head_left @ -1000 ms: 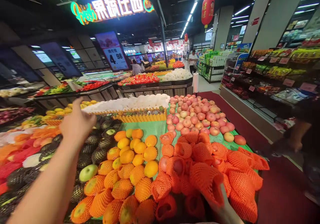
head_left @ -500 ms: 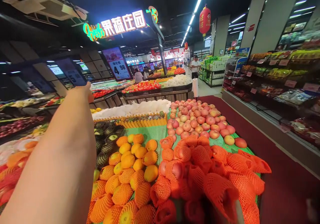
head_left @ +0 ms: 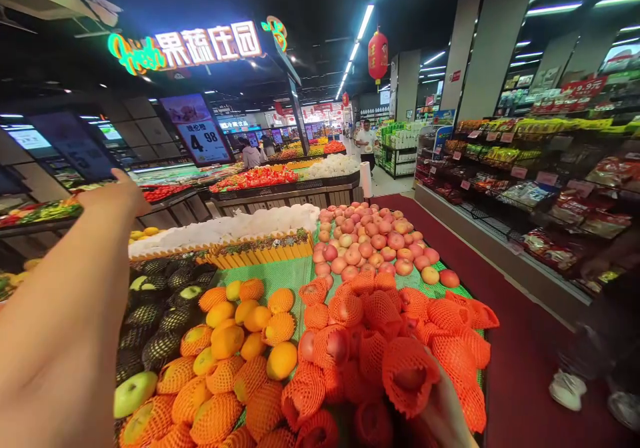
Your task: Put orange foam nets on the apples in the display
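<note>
My left arm reaches far out on the left, with my left hand point(head_left: 116, 193) over the back of the stand. Blur softens its fingers, but they look spread, with nothing seen in them. At the lower right, my right hand point(head_left: 447, 405) is closed around an apple in a red foam net point(head_left: 411, 376), whose open end faces me. More netted apples point(head_left: 345, 309) lie piled beside it. Bare apples point(head_left: 367, 241) rest behind these. To the left are oranges point(head_left: 227, 341), some in orange foam nets, and dark netted fruit point(head_left: 163, 318) with a green fruit point(head_left: 134, 395).
A low yellow fence point(head_left: 260, 251) and white wrapped produce point(head_left: 225, 228) border the stand's back. A price screen point(head_left: 197, 131) hangs beyond. Packaged-goods shelves point(head_left: 530, 175) line the right side. A person point(head_left: 367, 145) stands in the aisle; another person's shoe point(head_left: 567, 389) shows at lower right.
The view has turned right, so the scene sits further left. My left hand now looks more spread. The netted apple in my right hand has tipped its open end toward me. Another person's shoes have appeared.
</note>
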Tool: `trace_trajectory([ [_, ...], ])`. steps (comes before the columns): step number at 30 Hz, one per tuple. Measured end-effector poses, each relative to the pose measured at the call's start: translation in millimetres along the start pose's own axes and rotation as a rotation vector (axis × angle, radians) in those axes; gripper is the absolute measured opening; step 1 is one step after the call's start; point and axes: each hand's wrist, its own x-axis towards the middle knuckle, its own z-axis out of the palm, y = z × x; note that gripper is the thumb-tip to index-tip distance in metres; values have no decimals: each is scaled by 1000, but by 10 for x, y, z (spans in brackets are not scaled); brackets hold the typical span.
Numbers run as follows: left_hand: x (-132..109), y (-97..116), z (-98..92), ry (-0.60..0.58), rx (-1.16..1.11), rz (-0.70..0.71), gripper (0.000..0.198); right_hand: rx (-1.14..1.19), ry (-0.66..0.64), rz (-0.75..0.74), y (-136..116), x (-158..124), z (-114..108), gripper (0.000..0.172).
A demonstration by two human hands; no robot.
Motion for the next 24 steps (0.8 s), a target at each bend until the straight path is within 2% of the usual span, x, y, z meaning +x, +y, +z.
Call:
trace_trajectory([
  [1,-197,166,-2,-76,-2,-10,132,6,-19,16,4,2,35,33],
  [2,-485,358,12,-95,-79,53,122,9,-34,28,14,10,60,35],
  [3,-862,566,46,-95,-231,174,108,10,-42,42,29,25,76,38],
  [5,-1825,989,189,-122,-638,517,75,15,-54,84,76,69,91,44],
  [7,-2880,1370,417,-261,-897,758,41,28,-92,138,142,124,99,48],
  [8,-3362,1532,545,-329,-980,820,31,38,-122,158,180,153,104,48],
  [9,-3777,1671,673,-356,-1036,830,31,52,-155,176,217,181,109,46],
  [11,-4357,1874,898,-317,-1156,774,31,93,-214,200,282,232,118,43],
  [12,-4524,1939,988,-244,-1207,694,28,111,-236,205,305,254,121,42],
  [14,-4673,2002,1131,-103,-1295,620,21,125,-262,204,330,287,119,42],
  [16,-4695,2002,1261,-51,-1334,697,23,110,-267,180,336,307,111,42],
  [19,-4718,1981,1521,-146,-1234,816,46,70,-237,121,351,316,107,44],
  [21,-4771,2002,1732,-271,-1132,762,64,45,-212,78,378,319,118,48],
  [24,-4858,2093,1982,-455,-1110,641,67,7,-162,-20,412,326,143,53],
])
